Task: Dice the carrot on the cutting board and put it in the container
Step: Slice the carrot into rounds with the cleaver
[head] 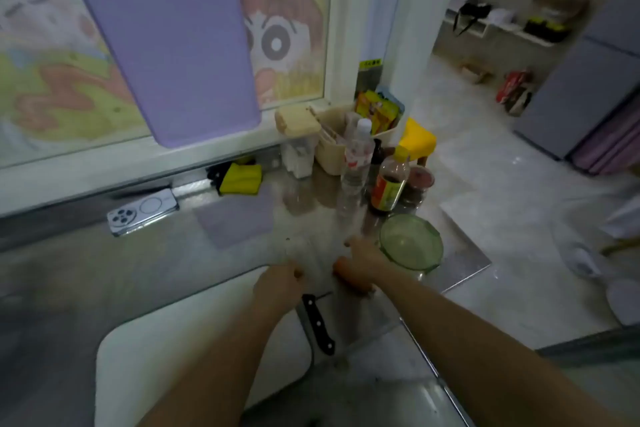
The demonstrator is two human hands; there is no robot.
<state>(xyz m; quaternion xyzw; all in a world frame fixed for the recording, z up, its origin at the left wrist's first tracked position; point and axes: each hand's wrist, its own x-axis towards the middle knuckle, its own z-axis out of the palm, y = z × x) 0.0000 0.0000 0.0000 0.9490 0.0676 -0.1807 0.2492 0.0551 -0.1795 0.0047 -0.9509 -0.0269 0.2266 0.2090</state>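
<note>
Fingers of left hand (278, 282) look curled down over the far edge of the white cutting board (166, 350); blurred, cannot tell if they hold anything. Right-hand fingers covered below.

Left to right:
- Phone (142, 211) lies face down on the steel counter (69, 274), by the window ledge.
- Purple board (166, 45) leans tilted against the window.
- Yellow sponge (241, 178) sits on the ledge.
- Knife (318, 324): its black handle lies just beside the board's right edge; blade unclear.
- Carrot (341, 266) is off the board, to its right over the counter, near the green glass bowl (411, 241), orange end poking out left of the hand.
- Right hand (363, 262) is on the carrot, fingers wrapped over it, one finger pointing forward.
- Sauce bottles (388, 184) and a beige basket (332, 146) stand behind the bowl.
</note>
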